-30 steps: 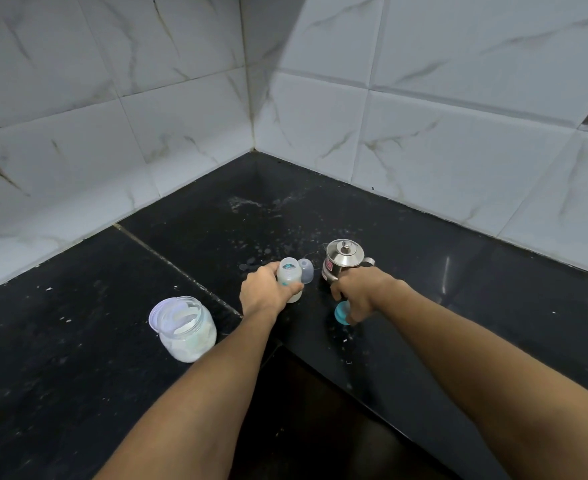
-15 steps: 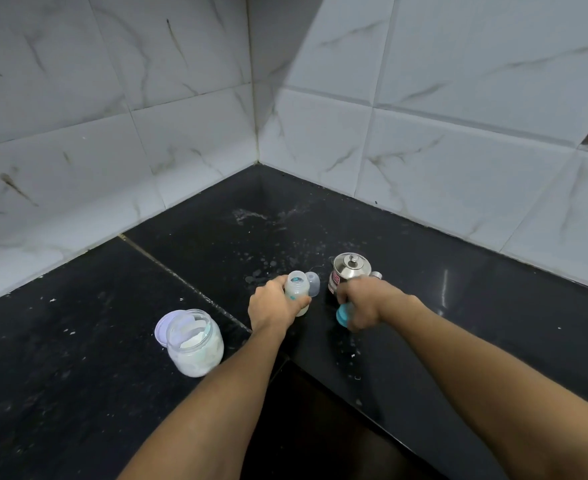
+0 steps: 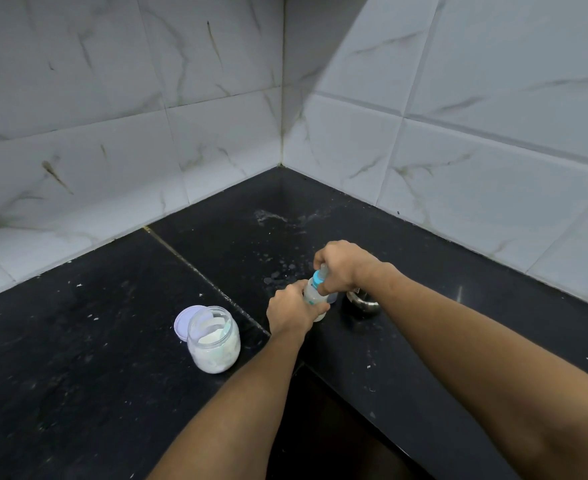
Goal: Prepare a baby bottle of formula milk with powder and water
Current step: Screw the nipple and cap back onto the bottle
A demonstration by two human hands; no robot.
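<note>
One baby bottle [image 3: 315, 299], one open powder jar [image 3: 213, 339], one loose lid [image 3: 185, 320], one steel pot [image 3: 363, 304], two hands.

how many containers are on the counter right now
3: the baby bottle held in both hands, the open glass powder jar to its left, and the steel pot partly hidden behind the right forearm.

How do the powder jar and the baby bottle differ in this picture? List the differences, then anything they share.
The powder jar stands open and untouched, its lid behind it; the baby bottle is gripped by the left hand while the right hand sets its blue collar on. The jar is wider. Both are see-through.
</note>
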